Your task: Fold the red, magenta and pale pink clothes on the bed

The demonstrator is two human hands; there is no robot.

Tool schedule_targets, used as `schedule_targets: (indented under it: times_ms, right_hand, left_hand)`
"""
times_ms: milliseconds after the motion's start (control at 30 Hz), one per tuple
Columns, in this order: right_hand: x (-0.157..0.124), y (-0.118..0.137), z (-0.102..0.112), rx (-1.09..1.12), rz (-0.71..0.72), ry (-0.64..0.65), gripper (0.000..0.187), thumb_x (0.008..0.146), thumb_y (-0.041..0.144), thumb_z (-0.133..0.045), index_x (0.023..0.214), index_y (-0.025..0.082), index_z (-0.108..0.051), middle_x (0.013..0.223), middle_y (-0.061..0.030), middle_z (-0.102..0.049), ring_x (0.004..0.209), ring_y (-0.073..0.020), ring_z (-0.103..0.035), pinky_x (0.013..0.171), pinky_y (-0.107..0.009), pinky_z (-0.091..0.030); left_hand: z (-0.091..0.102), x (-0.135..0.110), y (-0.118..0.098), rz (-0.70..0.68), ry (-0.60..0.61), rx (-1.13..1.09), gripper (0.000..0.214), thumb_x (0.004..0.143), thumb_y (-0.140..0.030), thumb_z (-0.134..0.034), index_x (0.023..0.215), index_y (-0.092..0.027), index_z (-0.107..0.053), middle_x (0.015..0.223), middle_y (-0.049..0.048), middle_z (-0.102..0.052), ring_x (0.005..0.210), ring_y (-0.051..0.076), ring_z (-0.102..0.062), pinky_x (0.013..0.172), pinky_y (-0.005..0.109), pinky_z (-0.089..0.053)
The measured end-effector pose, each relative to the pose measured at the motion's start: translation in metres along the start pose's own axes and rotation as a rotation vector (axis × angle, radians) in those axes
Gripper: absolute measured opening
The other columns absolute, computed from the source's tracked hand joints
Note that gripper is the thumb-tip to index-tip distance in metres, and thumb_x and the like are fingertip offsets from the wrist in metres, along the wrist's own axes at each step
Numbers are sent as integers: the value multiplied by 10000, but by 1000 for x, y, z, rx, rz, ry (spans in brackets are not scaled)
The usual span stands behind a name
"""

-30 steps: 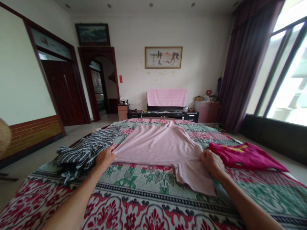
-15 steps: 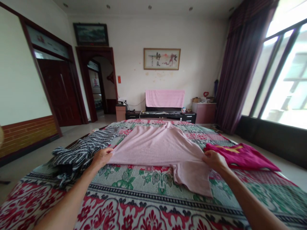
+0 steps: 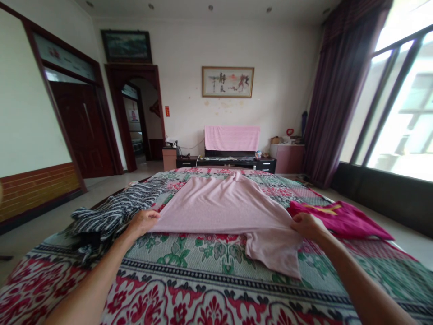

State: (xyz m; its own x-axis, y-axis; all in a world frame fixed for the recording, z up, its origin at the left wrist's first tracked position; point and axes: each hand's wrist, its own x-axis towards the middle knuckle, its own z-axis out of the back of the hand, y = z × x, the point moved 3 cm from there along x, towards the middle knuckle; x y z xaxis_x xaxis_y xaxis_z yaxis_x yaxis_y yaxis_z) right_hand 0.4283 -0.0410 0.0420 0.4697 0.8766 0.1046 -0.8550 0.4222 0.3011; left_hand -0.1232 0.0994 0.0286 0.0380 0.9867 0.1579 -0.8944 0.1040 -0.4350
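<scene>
One pale pink shirt (image 3: pixel 216 207) lies spread over the patterned cover (image 3: pixel 189 293), in the middle of my view, its near edge running almost straight between two hands. I have the left hand (image 3: pixel 145 222) pinching it at one end and the right hand (image 3: pixel 308 225) pinching it at the other, so each grip is on cloth. Over the last second the hands have drawn slightly farther apart; I judge that edge tauter for it, which should make the cloth easier to manage as one straight line, though soft folds remain across the far half. A sleeve-like flap (image 3: pixel 274 253) lies toward me below the right grip, slack and rumpled, the part I would call least tidy.

Outward from there, room at the sides is tight. A striped garment (image 3: pixel 118 207) sits just beside the left hand, and a folded magenta garment (image 3: pixel 348 221) close by the right; I cannot tell whether either is touched. Toward me runs the cover's broad floral border, my widest room. Past the far edge stands a low black cabinet (image 3: pixel 266 165), well apart from the shirt.
</scene>
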Motion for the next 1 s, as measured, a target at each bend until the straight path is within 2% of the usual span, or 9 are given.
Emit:
schedule_targets:
  times_ms: [100, 333, 500, 633, 700, 767, 867, 933, 1000]
  right_hand:
    - [-2, 2, 1, -32, 18, 18, 123, 634, 224, -547, 567, 178, -640, 568, -22, -598, 608, -160, -568, 502, -233, -330]
    - [3, -3, -2, -39, -3, 23, 90, 623, 205, -563, 584, 183, -640, 593, -34, -614, 603, -164, -569, 507, -239, -331]
    - [0, 2, -3, -87, 30, 13, 98, 660, 223, -561, 622, 187, -643, 643, -51, -631, 657, -184, -587, 560, -251, -368]
    - [-12, 13, 10, -108, 27, 15, 126, 662, 229, -561, 702, 180, -669, 717, -71, -651, 684, -198, -591, 571, -266, -375]
    - [-18, 21, 19, -75, 97, 40, 121, 639, 192, -571, 705, 166, -668, 706, -58, -648, 670, -179, -579, 566, -250, -367]
    - [-24, 30, 23, 10, 245, 174, 111, 614, 172, -583, 687, 162, -666, 676, -27, -640, 642, -150, -561, 560, -228, -365]
    - [-33, 36, 19, 100, 383, 446, 157, 567, 180, -618, 709, 182, -685, 667, 15, -640, 610, -125, -544, 549, -206, -377]
    - [-35, 35, 15, 84, 381, 508, 253, 522, 177, -651, 768, 198, -704, 696, 25, -648, 619, -122, -547, 558, -202, -394]
    - [-35, 33, 12, 59, 373, 503, 366, 474, 168, -683, 836, 207, -714, 755, 22, -659, 645, -125, -555, 576, -202, -412]
  left_hand:
    - [2, -1, 1, 26, 33, 5, 292, 686, -269, -528, 883, -199, -733, 689, -24, -697, 689, 155, -626, 601, 196, -417]
    - [-1, -3, -6, 14, 35, 89, 276, 705, -242, -547, 907, -205, -732, 838, -6, -722, 744, 139, -630, 631, 180, -406]
    - [-3, -3, -5, -35, 76, 154, 262, 712, -231, -528, 874, -215, -735, 729, -24, -698, 706, 136, -612, 601, 180, -391]
    - [0, -5, -10, -109, 65, 232, 227, 678, -227, -536, 794, -248, -729, 684, -26, -679, 682, 142, -599, 606, 196, -384]
    - [6, -7, -16, -121, 43, 266, 196, 657, -245, -543, 741, -253, -720, 681, -18, -674, 691, 153, -599, 609, 207, -381]
    - [11, -9, -23, -140, 53, 283, 177, 640, -278, -546, 696, -248, -710, 673, -11, -667, 691, 160, -597, 601, 215, -376]
    - [12, -16, -35, -203, 249, 215, 193, 606, -313, -560, 702, -232, -706, 649, -19, -652, 647, 147, -583, 560, 206, -369]
    - [9, -23, -41, -231, 403, 145, 236, 562, -304, -588, 751, -222, -704, 637, -33, -640, 621, 135, -569, 531, 196, -362]
    - [6, -28, -46, -245, 462, 120, 283, 520, -276, -604, 780, -217, -698, 628, -46, -628, 608, 127, -557, 516, 190, -355]
